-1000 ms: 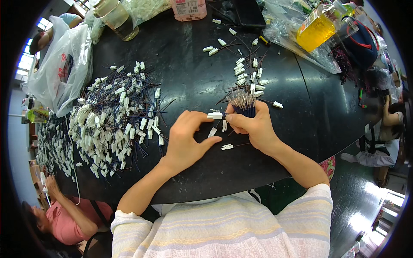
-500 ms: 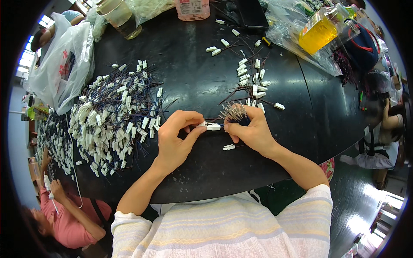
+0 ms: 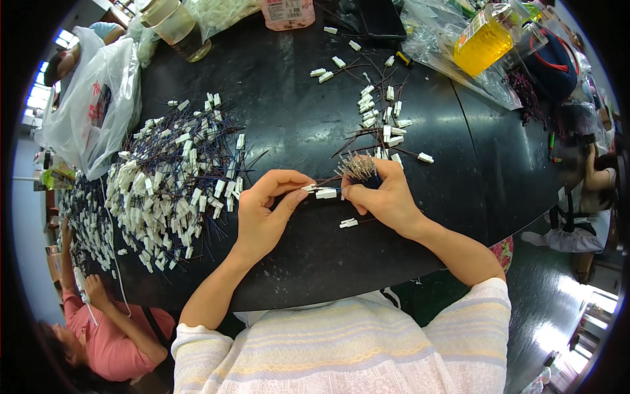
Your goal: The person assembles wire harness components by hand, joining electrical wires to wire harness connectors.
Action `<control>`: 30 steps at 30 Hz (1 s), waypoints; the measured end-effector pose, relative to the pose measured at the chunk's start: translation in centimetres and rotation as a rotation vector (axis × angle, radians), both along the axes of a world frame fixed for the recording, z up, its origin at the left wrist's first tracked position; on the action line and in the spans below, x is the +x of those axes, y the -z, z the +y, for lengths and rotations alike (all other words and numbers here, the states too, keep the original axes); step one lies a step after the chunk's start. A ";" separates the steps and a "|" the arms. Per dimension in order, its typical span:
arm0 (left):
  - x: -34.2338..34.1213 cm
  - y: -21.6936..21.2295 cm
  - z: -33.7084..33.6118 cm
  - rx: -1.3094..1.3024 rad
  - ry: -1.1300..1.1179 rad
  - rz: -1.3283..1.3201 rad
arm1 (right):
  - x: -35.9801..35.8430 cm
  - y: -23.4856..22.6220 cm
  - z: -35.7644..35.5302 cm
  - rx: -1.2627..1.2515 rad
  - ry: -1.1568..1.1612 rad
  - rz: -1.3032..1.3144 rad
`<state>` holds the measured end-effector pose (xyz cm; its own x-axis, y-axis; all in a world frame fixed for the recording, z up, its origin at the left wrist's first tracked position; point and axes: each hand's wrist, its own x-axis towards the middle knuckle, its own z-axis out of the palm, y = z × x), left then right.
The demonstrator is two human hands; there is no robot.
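Both hands meet over the near half of the dark tabletop (image 3: 282, 111), roughly midway along its near edge. Left hand (image 3: 264, 207): thumb and index closed in a pinch on a small white connector (image 3: 309, 188), partly covered by the fingertips, other fingers curled. Right hand (image 3: 392, 200): closed round a wire bundle (image 3: 359, 169), bare metal tips fanning toward the far edge, thumb and fingertips also at the dark wire end of a second connector (image 3: 326, 193). Key relation: second connector sits in the gap between the hands, just right of the left thumb tip and left of the right thumb, long axis running left-right, about parallel to the near edge; left fingertips are the nearer, right hand is on its wire side. Whether the two connectors touch or join, cannot tell. A loose connector (image 3: 348, 223) lies just below the gap, toward the near edge, touched by neither hand. Big heap of wired connectors (image 3: 161, 197) spreads over the left side of the tabletop; smaller scattered group (image 3: 369, 108) lies beyond the right hand toward the far edge, with a yellow bottle (image 3: 482, 49) by the far right corner
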<state>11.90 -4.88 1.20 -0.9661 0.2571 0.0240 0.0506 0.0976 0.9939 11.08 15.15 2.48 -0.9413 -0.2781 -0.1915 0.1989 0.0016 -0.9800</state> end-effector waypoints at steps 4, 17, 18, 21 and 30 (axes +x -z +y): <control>0.0 0.0 0.1 0.035 0.004 0.004 | 0.1 0.4 0.0 0.011 -0.010 0.018; 0.1 -0.1 0.6 0.045 0.077 0.107 | 0.3 1.4 -0.2 0.089 -0.001 0.192; 0.2 -0.1 0.7 0.060 0.073 0.080 | 0.3 1.6 -0.2 0.112 0.003 0.262; 0.5 0.3 0.9 0.098 0.014 0.032 | 0.5 1.3 -0.4 0.129 0.016 0.203; 0.8 0.4 1.6 -0.042 -0.104 0.069 | 0.4 1.7 -0.9 0.099 0.121 0.230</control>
<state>12.72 -3.28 0.85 -0.9840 0.1577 0.0829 0.1065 0.1477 0.9833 11.52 14.20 0.74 -0.9883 -0.1518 0.0105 -0.0243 0.0893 -0.9957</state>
